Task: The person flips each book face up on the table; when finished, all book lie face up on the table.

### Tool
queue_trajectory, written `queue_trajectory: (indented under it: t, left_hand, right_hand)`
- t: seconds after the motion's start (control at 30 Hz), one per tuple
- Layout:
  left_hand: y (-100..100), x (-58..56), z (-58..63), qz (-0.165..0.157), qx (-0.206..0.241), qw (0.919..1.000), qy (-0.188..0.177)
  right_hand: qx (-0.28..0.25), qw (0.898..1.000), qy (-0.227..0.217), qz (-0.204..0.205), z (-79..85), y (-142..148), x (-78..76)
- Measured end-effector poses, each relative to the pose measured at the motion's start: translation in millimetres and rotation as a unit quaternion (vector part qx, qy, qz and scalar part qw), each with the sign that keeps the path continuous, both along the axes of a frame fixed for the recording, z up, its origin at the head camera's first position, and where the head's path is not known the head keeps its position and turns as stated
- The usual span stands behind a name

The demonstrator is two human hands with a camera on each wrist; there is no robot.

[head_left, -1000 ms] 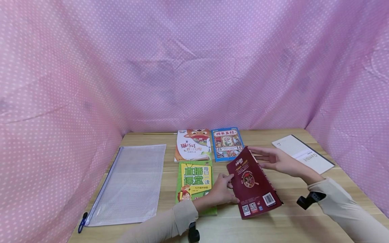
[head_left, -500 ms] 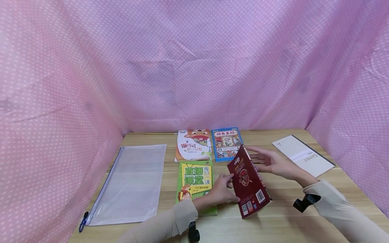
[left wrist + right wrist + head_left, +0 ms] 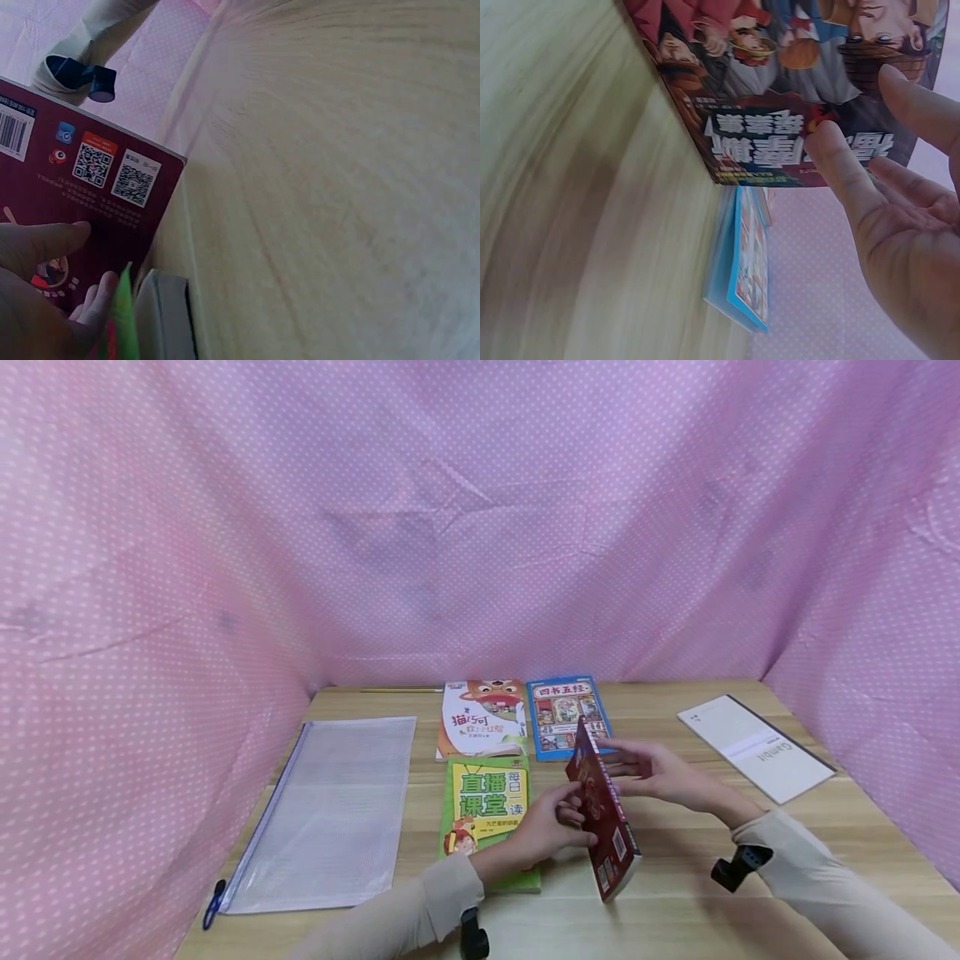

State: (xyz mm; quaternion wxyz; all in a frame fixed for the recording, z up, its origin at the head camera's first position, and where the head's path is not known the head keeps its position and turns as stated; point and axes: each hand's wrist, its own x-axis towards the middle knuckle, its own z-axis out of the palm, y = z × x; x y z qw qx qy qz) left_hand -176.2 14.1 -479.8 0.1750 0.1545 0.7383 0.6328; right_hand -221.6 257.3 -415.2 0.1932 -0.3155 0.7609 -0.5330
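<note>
Between my two hands a dark red paperback book (image 3: 600,810) stands on its long edge, almost upright on the wooden table. My left hand (image 3: 551,822) touches its back cover; in the left wrist view the thumb (image 3: 56,241) lies straight across that cover near the QR codes. On the other side, my right hand (image 3: 663,777) has its fingers outstretched against the illustrated front cover (image 3: 765,82), seen in the right wrist view. Under my left wrist lies a green and yellow book (image 3: 491,802).
Behind are a white picture book (image 3: 480,722) and a blue-bordered book (image 3: 562,710). A translucent mesh zip pouch (image 3: 330,810) lies on the left, its blue pull loop (image 3: 213,903) at the corner. A white "Gambit" notebook (image 3: 757,747) lies right. A thin stick (image 3: 401,690) lies along the back edge.
The red book has tipped from a slant to nearly upright, turning its back cover toward the left. My right hand has moved left with it, while my left hand has stayed almost in place.
</note>
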Motion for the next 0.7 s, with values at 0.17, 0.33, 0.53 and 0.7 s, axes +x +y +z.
queue_trajectory:
  t: [0.17,0.33,0.53,0.7]
  left_hand:
    - [-5.0,-2.9,6.0,-0.007,0.018,0.9998,0.010]
    - [-13.0,-5.6,12.8,-0.010,0.040,0.9991,0.013]
    - [-25.1,-7.3,22.3,-0.003,0.054,0.9980,0.032]
    - [-35.9,-9.3,28.8,-0.001,0.076,0.9971,0.009]
  right_hand:
    - [0.003,1.000,0.004,-0.001,-5.4,-8.3,1.4]
    - [-0.003,1.000,0.016,0.010,-11.7,-14.7,-0.1]
    - [-0.010,0.999,0.023,0.033,-22.0,-21.9,-2.5]
    - [0.005,0.999,0.032,0.033,-28.6,-28.3,-2.1]
